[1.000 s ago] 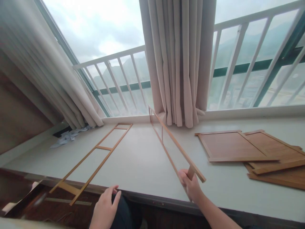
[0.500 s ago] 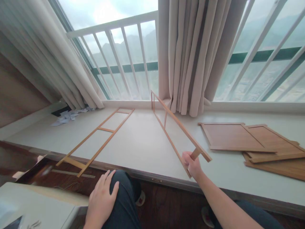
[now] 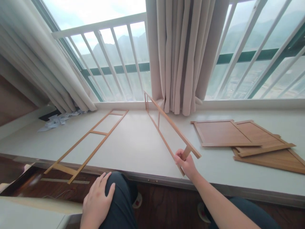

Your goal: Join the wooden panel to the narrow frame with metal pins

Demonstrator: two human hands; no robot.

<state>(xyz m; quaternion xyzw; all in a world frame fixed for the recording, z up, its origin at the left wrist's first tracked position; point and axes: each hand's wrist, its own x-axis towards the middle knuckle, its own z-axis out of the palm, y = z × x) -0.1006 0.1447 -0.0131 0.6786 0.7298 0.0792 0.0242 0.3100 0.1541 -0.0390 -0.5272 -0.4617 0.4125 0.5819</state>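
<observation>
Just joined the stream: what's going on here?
A person's right hand grips the near end of a wooden frame, held tilted at the white ledge. The left hand rests on a knee. A second frame lies flat at left, overhanging the ledge's near edge; wooden panels overlap at right.

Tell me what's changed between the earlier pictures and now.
The left hand, more curled at first, has settled flatter on the knee. The camera view has shifted. Nothing was let go: the right hand still grips the tilted wooden frame; the other frame and the panels stayed put.
</observation>
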